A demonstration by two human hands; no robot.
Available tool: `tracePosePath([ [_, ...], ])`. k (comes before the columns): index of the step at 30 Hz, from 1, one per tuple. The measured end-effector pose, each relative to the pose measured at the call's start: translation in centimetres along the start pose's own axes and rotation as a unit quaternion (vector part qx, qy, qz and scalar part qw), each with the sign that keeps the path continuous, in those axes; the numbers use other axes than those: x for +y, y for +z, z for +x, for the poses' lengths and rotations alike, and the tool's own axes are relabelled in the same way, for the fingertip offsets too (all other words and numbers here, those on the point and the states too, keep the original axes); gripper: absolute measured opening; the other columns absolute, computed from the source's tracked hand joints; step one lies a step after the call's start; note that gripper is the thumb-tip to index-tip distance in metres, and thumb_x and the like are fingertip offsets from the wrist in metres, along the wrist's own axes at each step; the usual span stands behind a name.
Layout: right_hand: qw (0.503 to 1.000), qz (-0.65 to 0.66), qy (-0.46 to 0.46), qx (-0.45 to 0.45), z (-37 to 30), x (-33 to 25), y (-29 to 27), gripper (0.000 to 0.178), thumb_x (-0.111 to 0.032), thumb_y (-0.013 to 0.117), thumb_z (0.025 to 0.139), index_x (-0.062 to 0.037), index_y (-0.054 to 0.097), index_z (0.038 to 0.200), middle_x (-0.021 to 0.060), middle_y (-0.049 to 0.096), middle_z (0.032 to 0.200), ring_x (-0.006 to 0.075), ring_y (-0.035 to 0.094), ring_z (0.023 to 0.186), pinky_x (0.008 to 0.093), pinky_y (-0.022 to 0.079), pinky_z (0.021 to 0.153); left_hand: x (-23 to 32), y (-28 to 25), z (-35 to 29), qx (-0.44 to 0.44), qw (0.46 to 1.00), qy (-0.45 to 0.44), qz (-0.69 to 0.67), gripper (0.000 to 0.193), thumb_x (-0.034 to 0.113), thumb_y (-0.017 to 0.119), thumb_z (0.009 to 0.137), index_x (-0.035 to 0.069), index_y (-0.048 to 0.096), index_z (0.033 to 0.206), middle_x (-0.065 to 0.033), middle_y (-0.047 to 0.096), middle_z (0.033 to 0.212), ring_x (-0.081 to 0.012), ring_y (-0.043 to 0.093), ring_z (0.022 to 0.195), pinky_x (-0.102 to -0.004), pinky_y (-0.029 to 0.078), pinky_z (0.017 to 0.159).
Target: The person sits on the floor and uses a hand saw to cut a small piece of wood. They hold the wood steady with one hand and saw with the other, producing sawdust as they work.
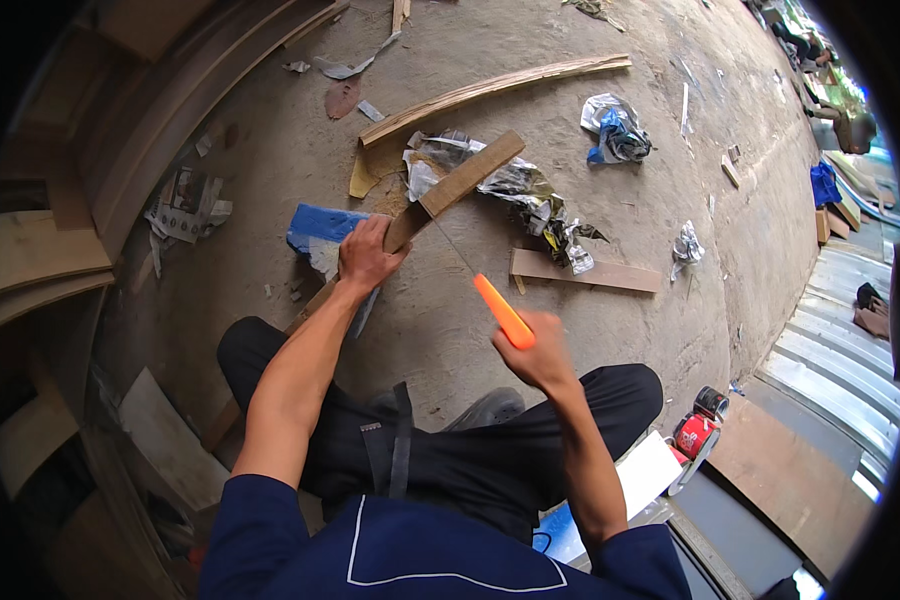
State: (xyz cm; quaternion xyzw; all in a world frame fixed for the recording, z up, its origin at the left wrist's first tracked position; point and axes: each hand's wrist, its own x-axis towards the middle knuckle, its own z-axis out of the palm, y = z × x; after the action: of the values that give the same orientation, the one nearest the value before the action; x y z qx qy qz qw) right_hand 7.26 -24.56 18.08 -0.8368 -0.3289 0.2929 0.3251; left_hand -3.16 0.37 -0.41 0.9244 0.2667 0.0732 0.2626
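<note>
Wooden bar: the bar runs slantwise ahead of the person, its far end pointing up and to the right; its near part passes under the left hand toward the left knee.
Left hand: clamped over the bar, just to the near side of the blade, probably to stop the wood rolling or sliding under the strokes.
Right hand: wrapped around the saw's orange handle, toward its rear end; the hand sits well apart from the left, which likely leaves room for the arm to travel.
Saw blade: the thin blade reaches from the handle to the bar and crosses it at an angle; the depth of any cut cannot be told.
Blue-painted block: the block lies beside the left hand and seems to prop the bar off the concrete floor, presumably for blade clearance; the contact itself is hidden.
Loose pieces: crumpled sheeting and a flat board lie beyond the saw, apparently just set aside.
</note>
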Motion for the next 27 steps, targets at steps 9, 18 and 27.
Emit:
tracePosePath([
  [9,0.999,-0.012,-0.020,0.030,3.7,0.4,2.0,0.026,-0.020,0.063,0.076,0.0026,0.055,0.067,0.0169,0.051,0.055,0.0305,0.047,0.046,0.0390,0.042,0.051,0.4,0.3,0.2,0.009,1.000,0.012,0.004,0.045,0.037,0.076,0.073,0.008,0.059,0.104,-0.0066,0.059,0.099,-0.0266,0.059,0.096,-0.0397,0.049,0.078],
  [18,0.999,-0.041,0.017,-0.001,4.5,0.2,1.7,0.027,-0.026,0.066,0.075,0.0005,0.063,0.071,0.0206,0.058,0.061,0.0390,0.059,0.058,0.0431,0.048,0.060,0.8,0.5,0.4,0.015,1.000,0.015,-0.004,0.044,0.037,0.076,0.073,0.009,0.059,0.102,-0.0063,0.058,0.097,-0.0265,0.058,0.095,-0.0397,0.048,0.077],
  [27,0.999,-0.027,-0.017,0.011,2.3,-1.0,-0.2,0.024,-0.019,0.063,0.076,0.0026,0.055,0.068,0.0198,0.053,0.058,0.0356,0.052,0.051,0.0416,0.043,0.055,0.6,0.1,0.4,0.032,0.999,0.019,-0.010,0.042,0.036,0.076,0.072,0.009,0.059,0.099,-0.0068,0.058,0.095,-0.0273,0.059,0.093,-0.0403,0.048,0.077],
])
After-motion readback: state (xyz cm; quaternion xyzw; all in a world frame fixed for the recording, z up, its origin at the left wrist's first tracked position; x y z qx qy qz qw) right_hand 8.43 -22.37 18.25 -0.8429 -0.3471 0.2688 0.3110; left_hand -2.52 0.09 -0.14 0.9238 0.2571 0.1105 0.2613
